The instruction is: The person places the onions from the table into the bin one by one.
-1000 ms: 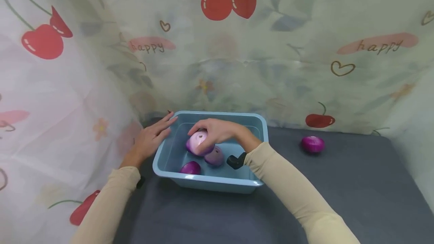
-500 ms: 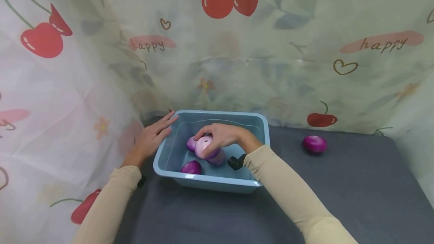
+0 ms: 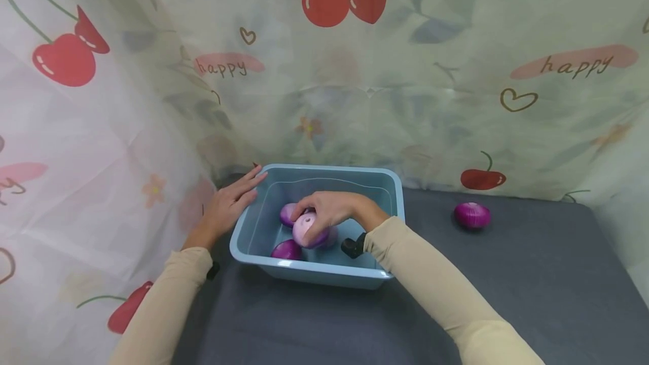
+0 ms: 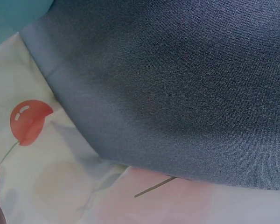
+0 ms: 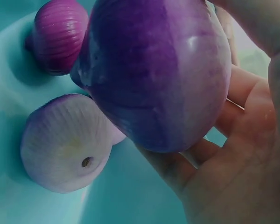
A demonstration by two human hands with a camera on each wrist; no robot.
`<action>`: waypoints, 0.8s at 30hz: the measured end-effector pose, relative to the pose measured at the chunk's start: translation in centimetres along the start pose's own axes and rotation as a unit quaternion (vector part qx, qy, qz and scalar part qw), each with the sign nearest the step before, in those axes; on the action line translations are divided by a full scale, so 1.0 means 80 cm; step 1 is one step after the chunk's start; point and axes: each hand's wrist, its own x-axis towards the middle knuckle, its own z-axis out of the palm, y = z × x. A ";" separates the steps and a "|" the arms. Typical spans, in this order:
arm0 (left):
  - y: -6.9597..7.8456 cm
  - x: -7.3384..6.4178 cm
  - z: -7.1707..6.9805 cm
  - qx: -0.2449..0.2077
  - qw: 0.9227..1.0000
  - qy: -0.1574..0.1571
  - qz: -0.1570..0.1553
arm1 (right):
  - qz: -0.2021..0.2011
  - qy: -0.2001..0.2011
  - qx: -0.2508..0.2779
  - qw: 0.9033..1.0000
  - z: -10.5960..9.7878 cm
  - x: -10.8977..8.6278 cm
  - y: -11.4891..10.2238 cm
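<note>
My right hand [image 3: 332,210] grips a purple and white onion [image 3: 309,231] inside the light blue plastic basin [image 3: 324,272]. In the right wrist view this onion [image 5: 163,70] fills the upper middle, with fingers and thumb curled round it. Below and beside it in the basin lie a bright magenta onion [image 3: 287,249], a purple onion [image 3: 287,214] and a pale onion [image 3: 332,236], which is mostly hidden. My left hand [image 3: 228,204] touches the basin's left rim with its fingers fairly straight; only a sliver of it shows in the left wrist view.
Another magenta onion [image 3: 472,216] lies on the dark grey cloth [image 3: 527,275] to the right of the basin. A patterned curtain [image 3: 365,100] with printed cherries stands close behind and along the left side.
My right hand has moved the held onion slightly right and down in the basin, uncovering the purple onion behind and covering more of the pale one. The left hand stays at the rim.
</note>
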 end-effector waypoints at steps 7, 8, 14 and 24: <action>-0.001 0.000 0.000 0.001 1.000 -0.003 -0.002 | 0.000 -0.020 0.003 1.000 0.000 0.001 0.001; -0.001 0.000 0.001 0.001 1.000 -0.002 -0.003 | 0.000 -0.022 0.008 1.000 0.000 0.001 0.001; -0.002 0.001 0.001 0.003 1.000 -0.001 -0.001 | 0.002 -0.023 0.028 0.999 -0.002 0.001 -0.001; 0.000 0.000 -0.001 0.010 1.000 -0.012 -0.016 | 0.001 0.006 0.024 1.000 -0.009 0.000 0.000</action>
